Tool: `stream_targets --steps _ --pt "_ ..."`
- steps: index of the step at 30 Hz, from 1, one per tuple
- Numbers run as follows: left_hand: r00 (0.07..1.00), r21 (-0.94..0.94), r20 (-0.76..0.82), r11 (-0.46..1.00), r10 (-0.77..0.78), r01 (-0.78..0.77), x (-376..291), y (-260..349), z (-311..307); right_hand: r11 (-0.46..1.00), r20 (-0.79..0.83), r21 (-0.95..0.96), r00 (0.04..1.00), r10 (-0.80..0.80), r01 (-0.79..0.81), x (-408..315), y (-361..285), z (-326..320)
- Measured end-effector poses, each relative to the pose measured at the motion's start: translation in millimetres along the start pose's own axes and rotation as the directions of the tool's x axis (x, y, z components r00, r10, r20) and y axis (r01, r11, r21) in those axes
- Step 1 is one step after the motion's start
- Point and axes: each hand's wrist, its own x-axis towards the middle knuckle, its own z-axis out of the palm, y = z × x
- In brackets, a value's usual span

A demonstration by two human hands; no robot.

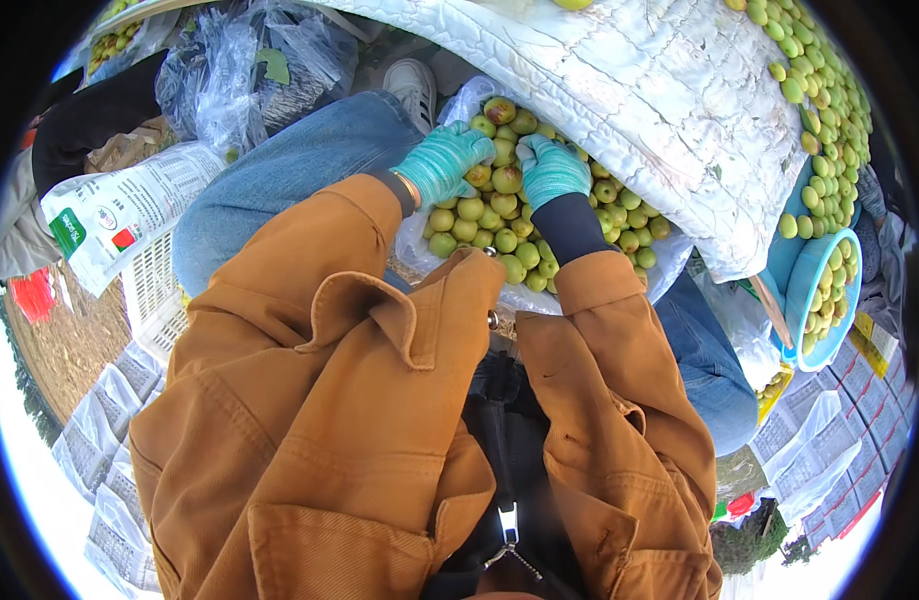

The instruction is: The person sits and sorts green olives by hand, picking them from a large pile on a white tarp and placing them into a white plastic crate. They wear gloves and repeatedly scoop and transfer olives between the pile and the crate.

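Note:
My left hand point(446, 163), in a teal knit glove, lies on the far left part of a heap of green jujubes point(508, 240). Its fingers and thumb spread around a brown-tinged jujube point(477, 175), but whether they grip it is unclear. Close by on the right, my right hand point(555, 171), gloved alike, touches the same heap with fingers curled down. Its palm side and whatever may be in it are hidden. The fruit fills a clear plastic liner point(413, 240) between my knees. Several jujubes have brown, russeted patches point(499, 110).
A white quilted cover point(654, 97) slopes up beyond the heap, with more jujubes point(827, 127) at its right. A blue basin point(849, 300) holds jujubes on the right. A printed bag point(141, 202), a white plastic crate point(156, 289) and another person's dark-clad leg point(84, 131) are left.

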Motion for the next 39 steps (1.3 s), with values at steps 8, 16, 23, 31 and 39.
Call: stream_targets --steps 8,16,23,31,39 --pt "0.964 0.172 0.243 0.983 -0.104 0.063 7 -1 -17 0.991 0.197 -0.127 0.980 -0.019 0.045 -6 -34 -18" --pt "0.932 0.098 0.294 0.977 -0.211 0.190 7 -5 -16 0.998 0.257 -0.040 0.964 0.066 -0.057 3 -35 -22" --pt "0.951 0.048 0.286 0.993 -0.119 0.109 8 -14 -24 0.997 0.118 0.041 0.991 -0.067 0.063 -9 4 -15" --pt "0.947 0.264 0.211 0.947 -0.243 0.184 -17 12 -87 0.926 -0.020 0.315 0.977 -0.213 0.209 -99 58 -95" --pt "0.777 -0.550 -0.524 0.835 -0.347 0.002 86 31 -196 0.874 -0.077 0.193 0.895 -0.440 0.446 -107 80 -202"
